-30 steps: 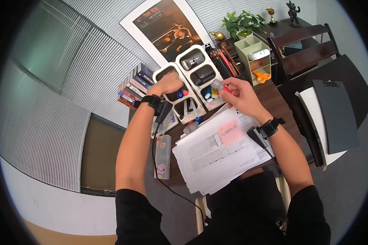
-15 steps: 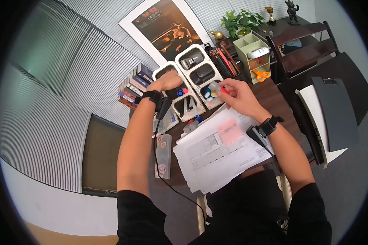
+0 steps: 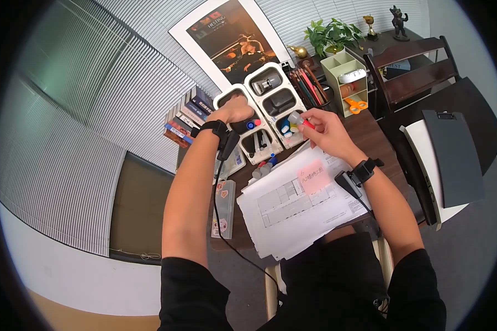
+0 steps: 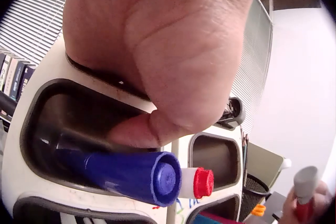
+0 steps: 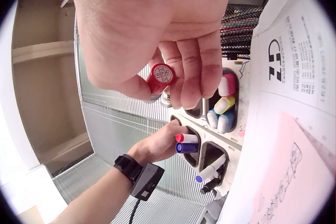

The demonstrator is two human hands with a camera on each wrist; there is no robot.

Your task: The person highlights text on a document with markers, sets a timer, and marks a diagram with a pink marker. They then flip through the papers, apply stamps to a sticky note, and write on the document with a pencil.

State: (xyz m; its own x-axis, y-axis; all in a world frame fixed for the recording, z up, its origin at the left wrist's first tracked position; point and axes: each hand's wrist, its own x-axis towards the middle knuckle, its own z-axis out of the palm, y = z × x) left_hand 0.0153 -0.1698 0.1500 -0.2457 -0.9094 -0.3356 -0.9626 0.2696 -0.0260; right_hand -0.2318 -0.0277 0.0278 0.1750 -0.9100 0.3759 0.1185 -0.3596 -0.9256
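Observation:
My right hand [image 3: 328,132] pinches a short, thick red-and-grey marker [image 3: 297,119] between thumb and fingers, above the front of the desk organizer [image 3: 286,142]. Its red end faces the right wrist camera. My left hand [image 3: 236,110] reaches down into the back compartment of the left organizer [image 3: 278,149], its fingers hidden there. In the left wrist view the thumb [image 4: 139,130] hangs over the middle compartment. A blue marker [image 4: 131,174] and a red-capped white marker [image 4: 197,183] lean out of that compartment beside the thumb.
Papers with a pink sticky note [image 3: 315,176] cover the desk front. More grey markers [image 3: 264,167] lie beside the organizers. A clear pencil case [image 3: 223,209] is at the left, books [image 3: 190,113] further back. A pencil holder [image 3: 312,85] and green caddy [image 3: 345,77] stand right.
The head view has shifted slightly. My left hand stays in the organizer's back compartment, and my right hand keeps hold of the red-and-grey marker in nearly the same spot.

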